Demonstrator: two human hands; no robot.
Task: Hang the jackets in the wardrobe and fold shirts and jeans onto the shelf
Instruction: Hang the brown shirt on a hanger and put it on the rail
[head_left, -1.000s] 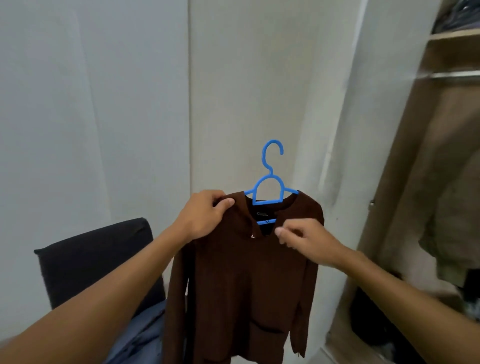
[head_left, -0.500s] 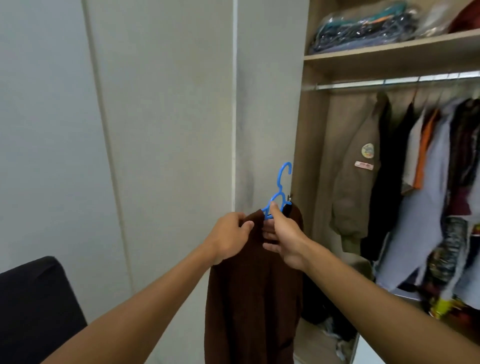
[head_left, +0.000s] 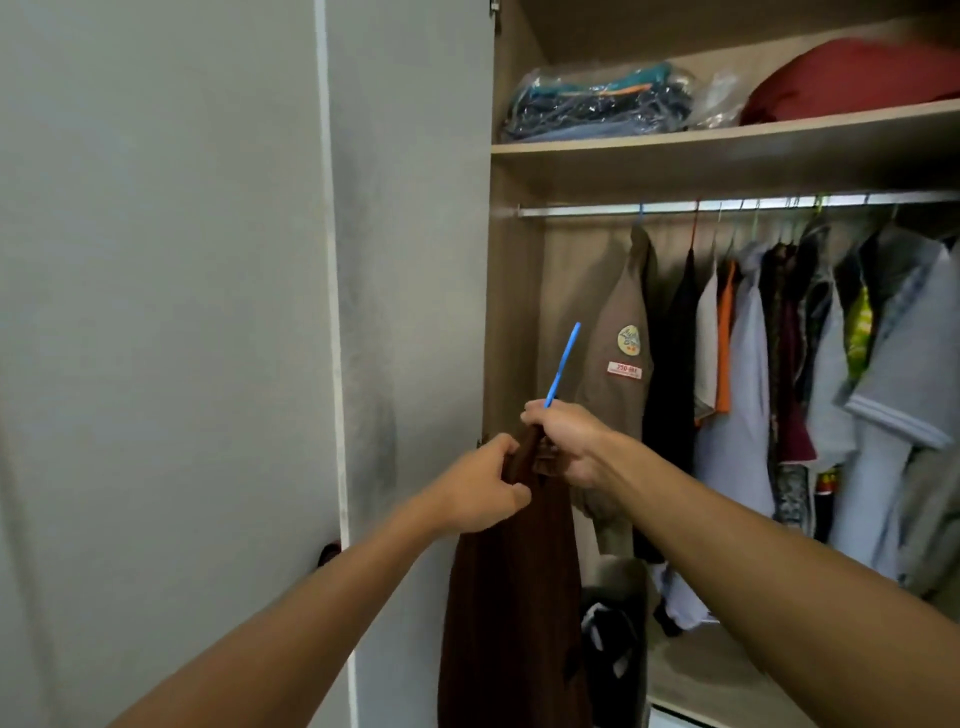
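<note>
A dark brown jacket hangs edge-on from a blue hanger in front of the open wardrobe. My right hand grips the hanger's neck at the collar, the hook pointing up and right. My left hand pinches the jacket's shoulder just left of it. The metal rail runs above, bare at its left end. The wooden shelf sits over the rail.
A khaki jacket with patches hangs leftmost on the rail, then several shirts. Bagged clothes and a red bundle lie on the shelf. The open wardrobe door stands left. Dark clothes lie on the wardrobe floor.
The view has swung right and closer to the wardrobe. The jacket has turned edge-on and moved toward the opening, both hands still on it. The black chair has left the view.
</note>
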